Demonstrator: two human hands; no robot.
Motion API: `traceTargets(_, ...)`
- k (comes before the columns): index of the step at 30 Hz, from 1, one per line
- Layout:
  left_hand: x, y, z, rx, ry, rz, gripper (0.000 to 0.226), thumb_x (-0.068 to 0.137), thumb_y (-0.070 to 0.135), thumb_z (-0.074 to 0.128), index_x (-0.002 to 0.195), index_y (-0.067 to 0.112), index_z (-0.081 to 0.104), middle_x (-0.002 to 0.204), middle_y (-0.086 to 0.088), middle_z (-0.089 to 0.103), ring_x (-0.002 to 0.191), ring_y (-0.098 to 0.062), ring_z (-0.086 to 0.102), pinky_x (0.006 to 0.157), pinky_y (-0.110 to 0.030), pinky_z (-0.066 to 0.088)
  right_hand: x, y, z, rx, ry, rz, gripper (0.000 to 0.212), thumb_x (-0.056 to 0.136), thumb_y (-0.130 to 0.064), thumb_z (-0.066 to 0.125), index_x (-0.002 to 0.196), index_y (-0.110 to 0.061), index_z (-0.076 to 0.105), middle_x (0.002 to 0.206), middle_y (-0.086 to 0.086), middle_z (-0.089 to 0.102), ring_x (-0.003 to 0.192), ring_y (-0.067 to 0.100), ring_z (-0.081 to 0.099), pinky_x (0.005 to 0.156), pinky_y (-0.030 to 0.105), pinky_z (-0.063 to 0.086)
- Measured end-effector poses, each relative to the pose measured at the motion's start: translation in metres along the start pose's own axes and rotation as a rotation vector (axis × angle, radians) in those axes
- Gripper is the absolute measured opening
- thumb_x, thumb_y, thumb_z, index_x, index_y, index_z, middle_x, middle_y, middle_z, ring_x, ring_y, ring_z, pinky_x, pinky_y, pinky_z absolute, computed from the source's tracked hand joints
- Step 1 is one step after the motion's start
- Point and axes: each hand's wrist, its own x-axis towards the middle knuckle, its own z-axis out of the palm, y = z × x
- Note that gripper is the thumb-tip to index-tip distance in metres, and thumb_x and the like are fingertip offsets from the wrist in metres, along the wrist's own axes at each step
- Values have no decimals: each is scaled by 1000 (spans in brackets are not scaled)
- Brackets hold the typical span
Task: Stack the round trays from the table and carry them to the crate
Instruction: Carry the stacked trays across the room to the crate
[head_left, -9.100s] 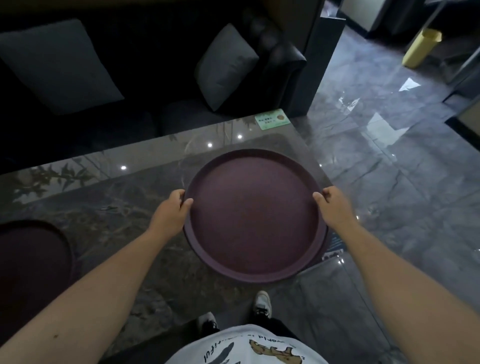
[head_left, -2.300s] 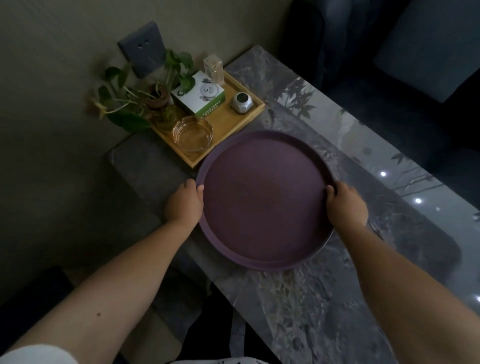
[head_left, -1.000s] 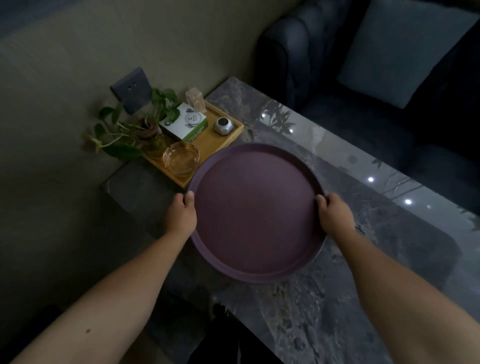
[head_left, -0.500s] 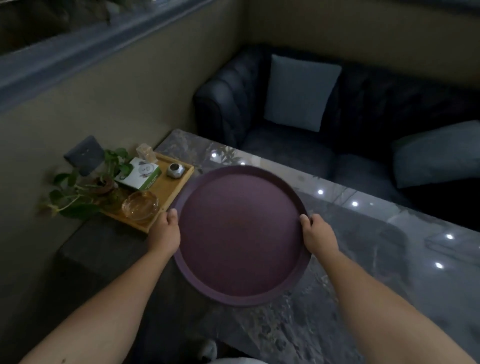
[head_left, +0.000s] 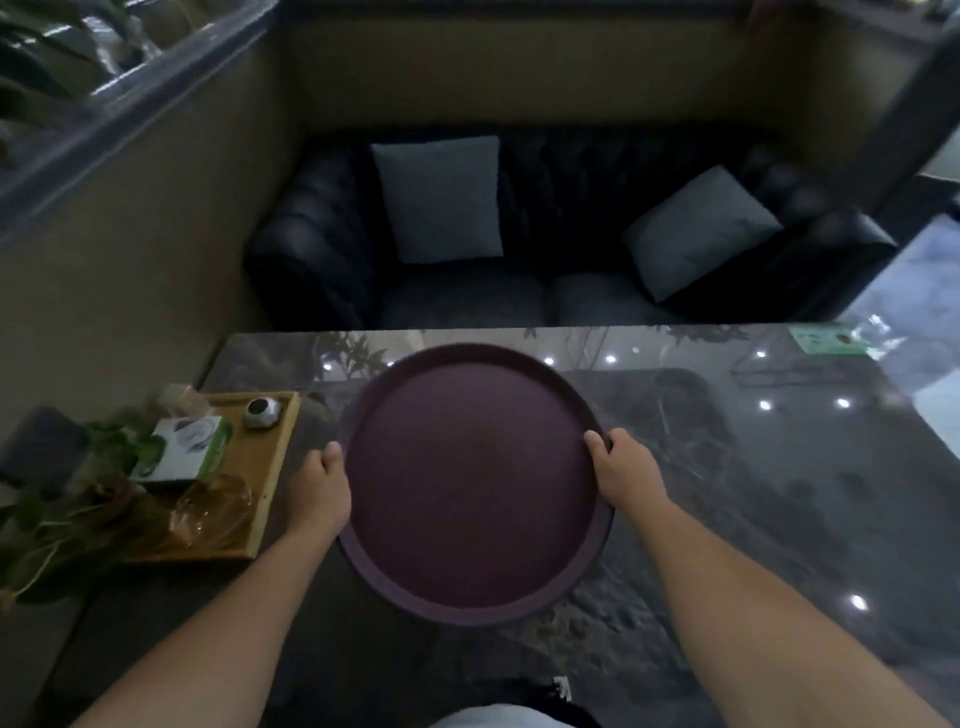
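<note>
Change since earlier: the view has swung from the wall corner to face the sofa squarely; the wooden tray, which lay beyond the round tray half a second ago, now lies to its left, and both hands keep the same hold on the rim.
Round tray (head_left: 470, 483): purple, round, with a low raised rim, over the left half of the table; whether it rests on the top or is lifted just clear cannot be told, nor whether a second tray sits under it.
Left hand (head_left: 321, 491): closed around the round tray's left rim, thumb lying on top of the edge, fingers hidden beneath.
Right hand (head_left: 623, 475): closed around the round tray's right rim, thumb over the edge, fingers hidden beneath.
Table (head_left: 753, 467): dark glossy marble top under the round tray, speckled with reflected ceiling lights.
Wooden tray (head_left: 272, 467): on the table just left of the round tray, apart from it, near the left hand.
On the wooden tray: a green-and-white box (head_left: 184, 449), a small round silver object (head_left: 261, 411) and a glass dish (head_left: 213, 506).
Plant (head_left: 57, 525): leafy, left of the wooden tray, at the table's edge.
Green card (head_left: 823, 339): flat on the table's far corner, well right of the round tray.
Sofa (head_left: 545, 291): dark, beyond the table behind the round tray, with two grey cushions (head_left: 439, 197).
</note>
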Motion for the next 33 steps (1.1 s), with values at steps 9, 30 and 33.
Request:
traceTargets(9, -25, 88, 74, 6, -215, 292, 41, 99, 43, 28, 90, 11, 53, 98, -21, 60, 90, -34, 55, 72, -38, 33, -64, 96, -75, 51, 257, 300, 44, 96, -49, 34, 80, -11, 48, 94, 23, 63, 87, 39, 57, 71, 41, 41)
traceTargets(30, -363, 239, 295, 155, -753, 837, 48, 95, 53, 23, 84, 14, 49, 80, -2, 56, 72, -20, 53, 61, -38, 37, -356, 405, -228, 34, 599, 957, 50, 97, -49, 26, 88, -10, 56, 93, 18, 65, 82, 35, 58, 68, 39, 41)
traceTargets(33, -408, 251, 317, 181, -797, 905, 48, 96, 51, 24, 82, 12, 50, 80, -5, 56, 77, -28, 54, 68, -41, 39, -392, 435, -238, 82, 635, 1028, 51, 97, -47, 28, 94, -5, 58, 99, 22, 65, 91, 39, 60, 68, 37, 39)
